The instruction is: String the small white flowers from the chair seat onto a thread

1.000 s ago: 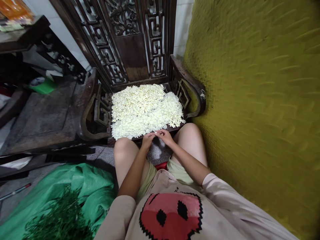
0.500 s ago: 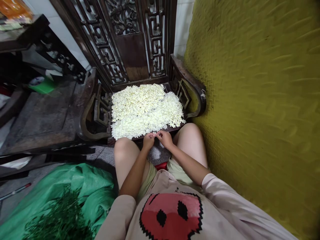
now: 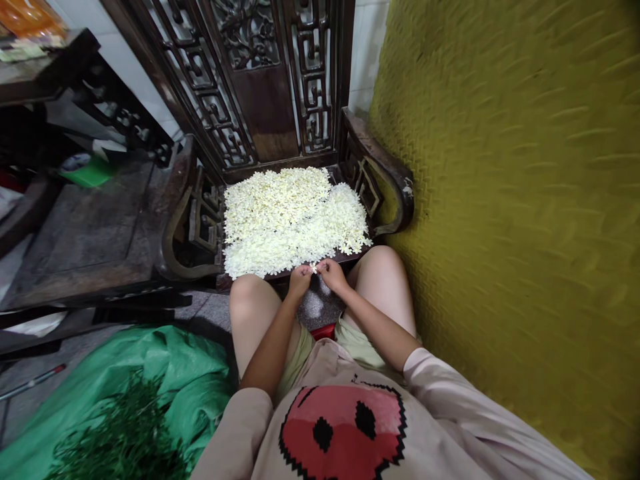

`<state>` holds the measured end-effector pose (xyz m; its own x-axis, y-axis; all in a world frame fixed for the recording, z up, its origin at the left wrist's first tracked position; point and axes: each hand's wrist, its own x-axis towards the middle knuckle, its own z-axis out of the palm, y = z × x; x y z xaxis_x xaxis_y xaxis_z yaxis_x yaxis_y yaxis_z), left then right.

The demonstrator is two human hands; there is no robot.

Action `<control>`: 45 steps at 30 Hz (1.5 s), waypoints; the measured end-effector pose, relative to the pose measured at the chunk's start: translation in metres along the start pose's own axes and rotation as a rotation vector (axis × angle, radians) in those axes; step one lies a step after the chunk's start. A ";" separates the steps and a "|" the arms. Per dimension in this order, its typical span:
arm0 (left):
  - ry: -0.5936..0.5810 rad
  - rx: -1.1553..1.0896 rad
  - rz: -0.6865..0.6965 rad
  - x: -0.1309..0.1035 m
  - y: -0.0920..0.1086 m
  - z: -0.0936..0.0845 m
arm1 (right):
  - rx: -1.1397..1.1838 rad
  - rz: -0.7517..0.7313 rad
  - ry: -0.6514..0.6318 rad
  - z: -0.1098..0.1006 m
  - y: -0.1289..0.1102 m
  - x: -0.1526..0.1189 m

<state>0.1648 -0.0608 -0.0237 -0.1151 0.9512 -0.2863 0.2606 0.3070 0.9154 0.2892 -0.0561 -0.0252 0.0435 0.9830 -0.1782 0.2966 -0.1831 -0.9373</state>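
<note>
A small white flower [image 3: 314, 267] shows between my fingertips, just in front of the chair seat's edge. My left hand [image 3: 301, 280] pinches at its left side, and my right hand [image 3: 332, 275] is closed at its right side with thumb and finger together. Beyond both hands, a thick layer of loose white and pale yellow flowers [image 3: 293, 213] covers most of the seat of a dark carved wooden chair [image 3: 273, 100]. The flower's stem is too small to make out.
The chair's curved armrests [image 3: 400, 193] rise on either side of the flowers. A yellow textured sheet [image 3: 510, 200] stands along the right. At left are a second wooden seat [image 3: 85, 227] with a green container [image 3: 89, 172], and a green sack [image 3: 165, 360] with leafy greens [image 3: 120, 433].
My hands have drawn slightly apart at the fingertips, and the white flower between them now shows more plainly. The flowers on the seat look unchanged.
</note>
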 end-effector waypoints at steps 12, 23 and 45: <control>-0.103 -0.134 -0.045 0.001 0.003 0.002 | 0.297 0.204 -0.002 0.002 0.003 0.003; 0.004 -0.056 0.132 -0.011 0.011 -0.002 | 0.252 0.032 0.005 -0.004 -0.008 -0.005; 0.110 -0.035 0.226 -0.013 0.002 -0.004 | 0.464 0.164 -0.150 -0.009 -0.011 -0.007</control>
<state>0.1626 -0.0722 -0.0169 -0.1613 0.9860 -0.0423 0.2580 0.0835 0.9625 0.2941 -0.0608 -0.0104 -0.0933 0.9347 -0.3429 -0.1593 -0.3540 -0.9216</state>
